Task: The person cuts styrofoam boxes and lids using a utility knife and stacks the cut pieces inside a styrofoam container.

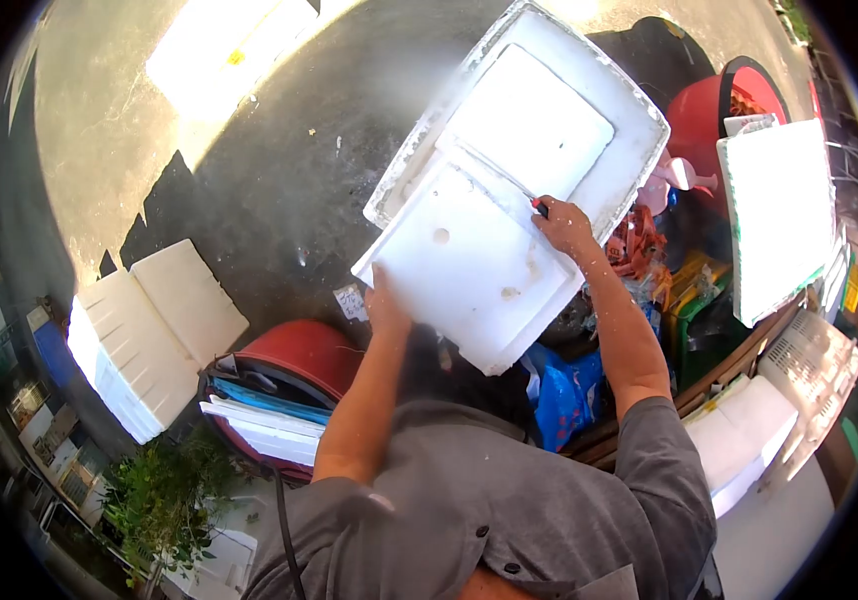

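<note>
A white foam piece (459, 265) lies tilted across the near end of a larger white foam box (619, 110). My left hand (386, 305) grips the left near edge of the foam piece, its fingers partly hidden. My right hand (564, 226) is closed round a small tool with a red and black handle (540, 207), over the far right edge of the piece. A thin blade seems to run from the tool toward the upper left, along that edge. Inside the box lies a flat white panel (529, 120).
A red tub (299, 350) holding foam sheets stands at the lower left, beside white foam boxes (159, 330). On the right are another red tub (694, 125), an upright foam slab (779, 215), a blue bag (564, 395) and a pale plastic crate (814, 370).
</note>
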Demonstrator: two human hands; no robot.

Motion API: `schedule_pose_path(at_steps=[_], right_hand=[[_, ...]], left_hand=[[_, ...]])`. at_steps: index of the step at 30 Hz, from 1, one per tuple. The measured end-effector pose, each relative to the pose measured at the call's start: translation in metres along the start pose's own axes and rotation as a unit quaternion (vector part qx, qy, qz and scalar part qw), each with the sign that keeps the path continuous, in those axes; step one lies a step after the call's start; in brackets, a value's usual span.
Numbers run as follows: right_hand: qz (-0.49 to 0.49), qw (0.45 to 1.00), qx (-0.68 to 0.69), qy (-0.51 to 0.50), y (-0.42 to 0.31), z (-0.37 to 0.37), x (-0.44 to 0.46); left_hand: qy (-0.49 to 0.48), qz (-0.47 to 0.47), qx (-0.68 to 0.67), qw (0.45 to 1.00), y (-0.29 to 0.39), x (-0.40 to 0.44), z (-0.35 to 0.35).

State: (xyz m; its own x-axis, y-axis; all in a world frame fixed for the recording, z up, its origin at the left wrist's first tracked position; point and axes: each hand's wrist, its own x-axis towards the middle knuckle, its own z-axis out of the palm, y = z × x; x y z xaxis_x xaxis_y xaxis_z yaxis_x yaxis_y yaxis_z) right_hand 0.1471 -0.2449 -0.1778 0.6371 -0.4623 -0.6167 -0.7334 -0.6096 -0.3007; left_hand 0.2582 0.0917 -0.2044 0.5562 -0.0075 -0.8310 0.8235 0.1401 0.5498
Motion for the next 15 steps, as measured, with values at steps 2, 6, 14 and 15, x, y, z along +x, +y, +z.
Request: schedule_pose_path(at_steps=[2,6,14,15], right_hand=[[0.012,1.000,-0.024,-0.014,-0.011,-0.005,0.012],[0.016,1.000,-0.011,0.012,-0.018,-0.011,0.032],[0.041,0.984,0.121,0.124,0.001,0.007,0.026],[0.051,0.975,0.157,0.147,-0.001,0.001,0.014]], left_hand=[[0.012,-0.071,-0.023,0.997,-0.002,-0.005,-0.001],[0.022,-0.053,-0.049,0.997,0.021,-0.021,0.029],[-0.046,0.016,0.002,0.999,0.013,0.011,0.027],[-0.040,0.018,0.012,0.999,0.015,0.007,0.030]])
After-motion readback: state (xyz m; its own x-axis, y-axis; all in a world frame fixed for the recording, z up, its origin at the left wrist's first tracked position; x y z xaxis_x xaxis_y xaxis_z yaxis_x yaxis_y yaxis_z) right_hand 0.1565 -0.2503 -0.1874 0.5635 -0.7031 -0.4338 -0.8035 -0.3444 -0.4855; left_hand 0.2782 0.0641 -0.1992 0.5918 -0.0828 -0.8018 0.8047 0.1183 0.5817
